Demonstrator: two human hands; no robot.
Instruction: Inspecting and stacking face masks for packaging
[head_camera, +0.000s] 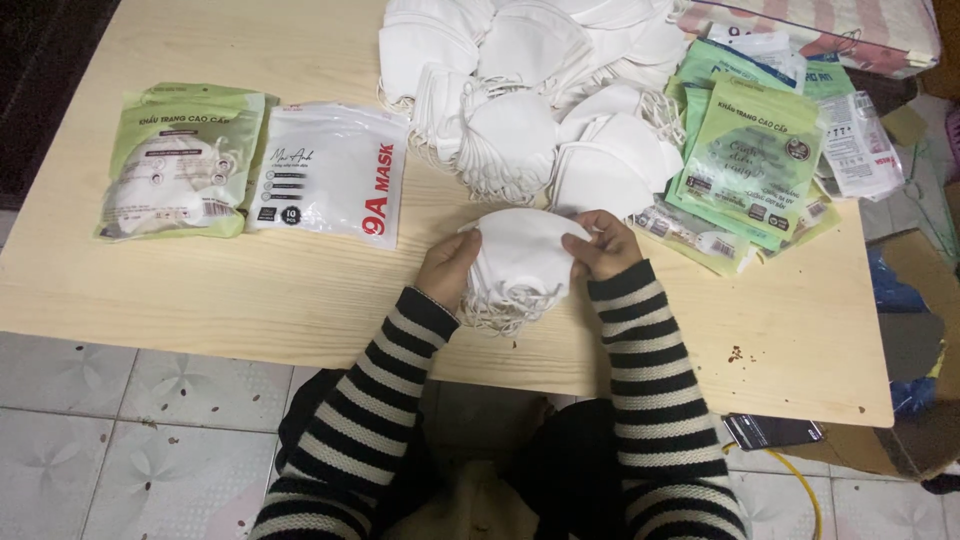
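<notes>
A stack of white folded face masks (522, 258) stands on the pale wooden table (250, 300) near its front edge. My left hand (447, 268) grips the stack's left side, and my right hand (603, 244) pinches its right side at the top. Elastic ear loops hang from under the stack. Both arms wear black-and-white striped sleeves. Behind the stack lies a big heap of loose white masks (530, 90).
A filled green mask pack (180, 160) and a filled white mask pack (328, 172) lie at the left. Several empty green and clear pouches (755, 150) are piled at the right. A dark phone (772, 431) lies on the floor by cardboard at the table's right corner.
</notes>
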